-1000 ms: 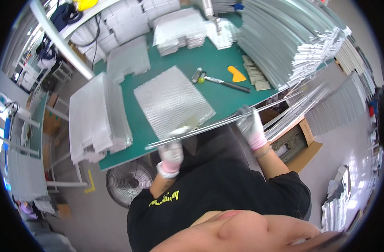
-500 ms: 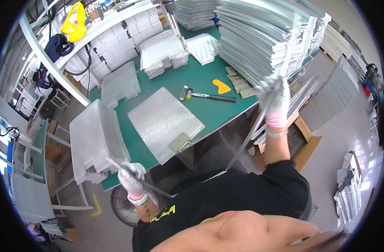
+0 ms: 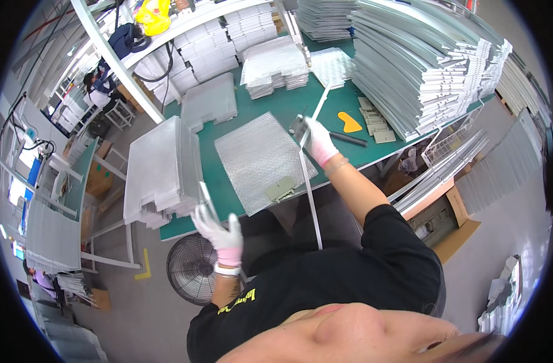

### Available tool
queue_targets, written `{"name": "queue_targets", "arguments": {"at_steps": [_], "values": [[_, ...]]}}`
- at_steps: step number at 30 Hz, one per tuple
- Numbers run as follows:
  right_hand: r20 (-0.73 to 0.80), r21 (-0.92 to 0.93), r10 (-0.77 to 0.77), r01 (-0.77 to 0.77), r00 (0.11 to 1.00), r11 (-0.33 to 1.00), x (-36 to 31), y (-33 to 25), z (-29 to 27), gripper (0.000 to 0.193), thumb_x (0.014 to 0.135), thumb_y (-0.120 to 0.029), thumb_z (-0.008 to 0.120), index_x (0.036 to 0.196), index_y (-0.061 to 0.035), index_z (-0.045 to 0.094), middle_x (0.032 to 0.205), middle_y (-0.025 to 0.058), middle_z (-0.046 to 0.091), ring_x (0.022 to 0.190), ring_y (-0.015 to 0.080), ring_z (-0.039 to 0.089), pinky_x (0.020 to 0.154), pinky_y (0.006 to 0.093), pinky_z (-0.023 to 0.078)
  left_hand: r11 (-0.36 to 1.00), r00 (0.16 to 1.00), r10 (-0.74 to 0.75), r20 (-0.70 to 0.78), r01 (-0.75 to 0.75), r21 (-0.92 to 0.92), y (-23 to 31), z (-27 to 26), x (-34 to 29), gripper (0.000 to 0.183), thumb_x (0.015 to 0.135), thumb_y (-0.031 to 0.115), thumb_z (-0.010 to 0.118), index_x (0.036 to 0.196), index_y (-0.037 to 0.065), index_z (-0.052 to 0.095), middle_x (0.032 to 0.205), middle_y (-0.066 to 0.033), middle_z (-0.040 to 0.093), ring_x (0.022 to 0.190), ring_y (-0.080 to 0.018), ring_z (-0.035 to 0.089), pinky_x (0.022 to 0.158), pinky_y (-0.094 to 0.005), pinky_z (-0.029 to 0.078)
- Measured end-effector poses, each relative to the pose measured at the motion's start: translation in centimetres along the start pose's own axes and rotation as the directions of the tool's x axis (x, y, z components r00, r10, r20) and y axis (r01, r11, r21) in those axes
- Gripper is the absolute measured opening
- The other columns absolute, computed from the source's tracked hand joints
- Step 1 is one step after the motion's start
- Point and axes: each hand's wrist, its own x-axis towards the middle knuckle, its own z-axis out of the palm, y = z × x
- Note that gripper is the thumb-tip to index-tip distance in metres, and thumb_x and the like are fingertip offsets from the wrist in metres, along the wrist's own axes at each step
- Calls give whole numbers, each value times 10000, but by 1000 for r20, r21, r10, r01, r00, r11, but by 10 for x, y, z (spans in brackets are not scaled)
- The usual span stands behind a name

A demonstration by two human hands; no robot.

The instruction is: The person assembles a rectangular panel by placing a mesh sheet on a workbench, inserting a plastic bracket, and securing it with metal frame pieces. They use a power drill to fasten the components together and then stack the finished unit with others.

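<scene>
My right hand (image 3: 318,142), in a white glove with a pink cuff, is closed around a long thin metal strip (image 3: 311,199). This strip runs from above the green table down toward my lap. My left hand (image 3: 219,233), gloved alike, has its thumb and fingers spread. A narrow metal strip end (image 3: 207,198) rises between them, against the hand; whether both strips are one bent piece is hidden at my body. Between my hands a silvery mesh sheet (image 3: 258,160) lies on the table, with a small beige plate (image 3: 281,189) on its near edge.
A tall stack of metal sheets (image 3: 409,72) stands at the right. A stack of notched panels (image 3: 161,163) is at the left. Behind my right hand are a hammer (image 3: 349,139) and a yellow scraper (image 3: 349,122). A fan (image 3: 198,269) stands below the table's left corner.
My right hand has swung left and inward over the table with the strip. My left hand has shifted right and its fingers have spread. The view has tilted slightly.
</scene>
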Motion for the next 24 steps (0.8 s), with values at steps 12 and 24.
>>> {"name": "queue_targets", "arguments": {"at_steps": [12,24], "values": [[138,-876,25,110,990,469,-181,-11,18,473,967,-150,556,1401,13,458,912,120,688,785,195,670,752,326,539,-480,428,219,877,830,-285,95,119,-94,513,1034,416,519,1404,64,472,1334,-102,569,1209,-260,544,1039,-438,447],[163,-480,132,-38,978,876,-166,6,5,537,1042,-125,455,1561,-96,316,804,1,507,559,69,426,596,250,493,-647,618,49,785,618,-447,111,171,68,170,1017,160,550,1114,31,604,1084,-108,655,1060,-244,600,987,-434,474]]}}
